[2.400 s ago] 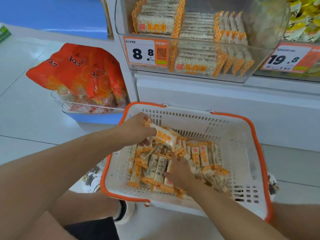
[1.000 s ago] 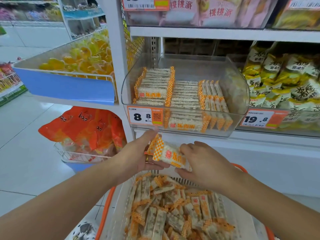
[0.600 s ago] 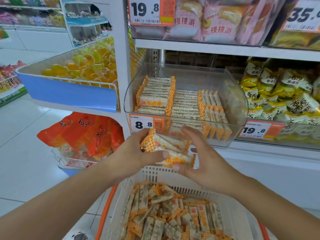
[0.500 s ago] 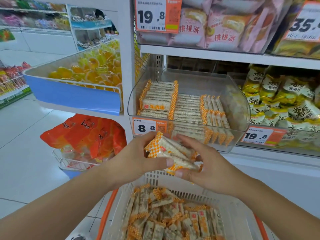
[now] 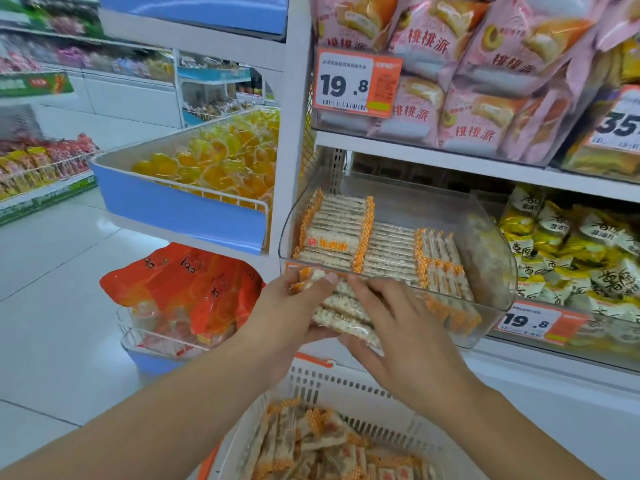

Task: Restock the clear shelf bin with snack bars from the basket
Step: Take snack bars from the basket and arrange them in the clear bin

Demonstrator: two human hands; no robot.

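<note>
A small stack of snack bars [image 5: 341,313] in clear wrappers with orange-checked ends is held between both hands, just in front of the clear shelf bin's front wall [image 5: 485,317]. My left hand [image 5: 287,313] grips the stack's left end, thumb on top. My right hand [image 5: 398,327] grips its right side, fingers laid over the top. Inside the bin lie neat rows of the same bars [image 5: 374,244]. Below, the white basket with an orange rim [image 5: 346,386] holds several loose bars [image 5: 329,448].
A blue-fronted bin of yellow jelly cups [image 5: 214,168] hangs to the left, and orange bags [image 5: 183,289] sit in a wire tray under it. Pink cake packs [image 5: 467,74] fill the shelf above. Yellow snack bags [image 5: 581,258] stand right of the clear bin.
Both hands lifted the bars out of the basket and brought them up to the clear bin's front edge. The view tilted upward.
</note>
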